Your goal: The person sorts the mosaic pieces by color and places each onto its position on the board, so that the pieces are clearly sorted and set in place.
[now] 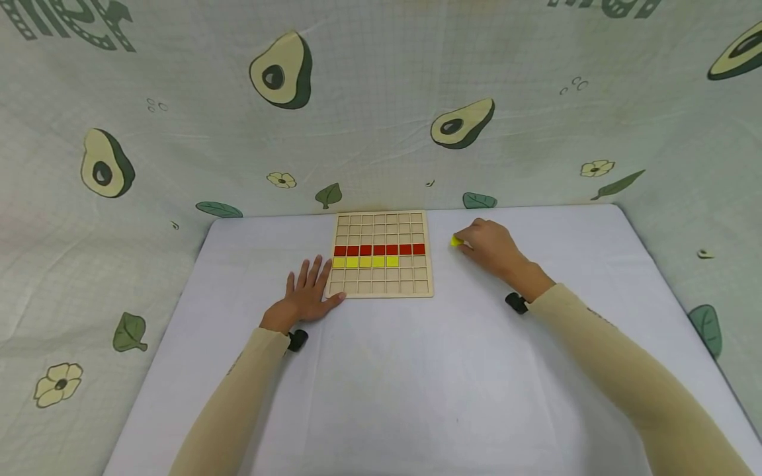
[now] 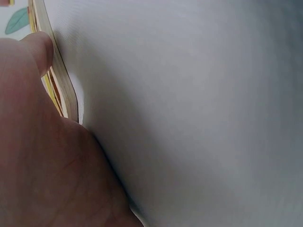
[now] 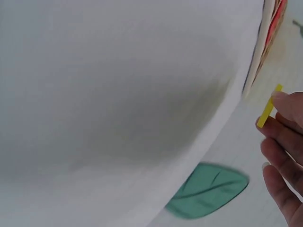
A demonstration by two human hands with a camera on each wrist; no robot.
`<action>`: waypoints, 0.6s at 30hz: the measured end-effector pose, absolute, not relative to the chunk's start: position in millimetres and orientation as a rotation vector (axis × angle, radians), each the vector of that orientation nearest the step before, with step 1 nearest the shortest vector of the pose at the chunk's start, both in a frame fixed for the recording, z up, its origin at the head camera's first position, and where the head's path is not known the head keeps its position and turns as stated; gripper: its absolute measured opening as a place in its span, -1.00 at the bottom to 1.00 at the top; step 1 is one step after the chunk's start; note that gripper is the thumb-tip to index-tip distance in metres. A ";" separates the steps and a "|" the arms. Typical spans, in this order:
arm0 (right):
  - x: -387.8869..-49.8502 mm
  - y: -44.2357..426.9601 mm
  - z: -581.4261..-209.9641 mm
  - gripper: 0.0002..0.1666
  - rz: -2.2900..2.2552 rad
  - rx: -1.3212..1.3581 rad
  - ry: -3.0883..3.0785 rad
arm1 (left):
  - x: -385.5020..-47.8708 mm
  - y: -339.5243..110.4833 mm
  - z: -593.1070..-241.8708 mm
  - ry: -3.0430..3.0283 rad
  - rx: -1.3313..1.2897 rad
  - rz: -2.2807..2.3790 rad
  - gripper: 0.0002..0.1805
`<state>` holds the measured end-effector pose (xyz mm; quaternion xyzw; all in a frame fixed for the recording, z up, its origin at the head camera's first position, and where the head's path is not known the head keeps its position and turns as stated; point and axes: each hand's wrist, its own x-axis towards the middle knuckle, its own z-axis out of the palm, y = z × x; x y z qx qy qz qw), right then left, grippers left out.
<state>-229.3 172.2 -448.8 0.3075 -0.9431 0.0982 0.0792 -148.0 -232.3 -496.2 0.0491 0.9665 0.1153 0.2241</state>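
Note:
A pale wooden grid board [image 1: 381, 287] lies flat on the white table near its far edge. One row of its cells holds red square tiles [image 1: 372, 250]; in the row just below, several yellow tiles [image 1: 365, 262] run from the left side, and the cells at that row's right end are bare wood. My left hand [image 1: 305, 299] rests with spread fingers at the board's left edge, its thumb at the near left corner. To the right of the board, my right hand [image 1: 493, 246] pinches a yellow tile [image 3: 270, 106] between thumb and fingers, apart from the board.
White cloth covers the table [image 1: 405, 383]. Behind it and at both sides hangs a pale curtain [image 1: 369, 79] printed with avocados, leaves and flowers. A small black device [image 1: 516, 303] sits at the right wrist, another black device [image 1: 297, 340] at the left.

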 end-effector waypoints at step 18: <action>-214.7 98.6 -462.3 -0.80 0.382 1.184 -2.706 | -148.4 -232.8 -495.3 2.659 0.131 0.318 0.07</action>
